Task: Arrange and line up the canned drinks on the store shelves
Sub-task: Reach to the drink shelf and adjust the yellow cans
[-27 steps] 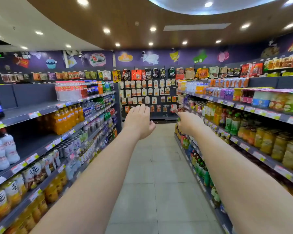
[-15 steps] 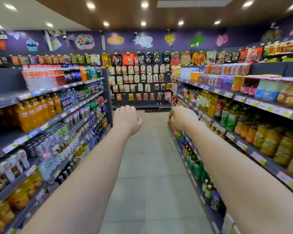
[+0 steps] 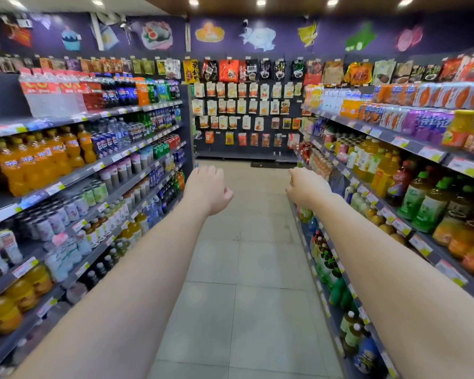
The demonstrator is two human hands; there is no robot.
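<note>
aisle shelves (image 3: 112,160): upright cans (image 3: 93,191), both hands (image 3: 207,190) empty.

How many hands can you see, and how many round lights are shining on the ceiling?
Hands: 2 (left hand, right hand)
Ceiling lights: 6
Total: 8

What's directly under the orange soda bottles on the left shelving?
Under the orange soda bottles sits a shelf of cans, several rows deep. The back rows are hidden in shadow beneath the shelf above.
</note>
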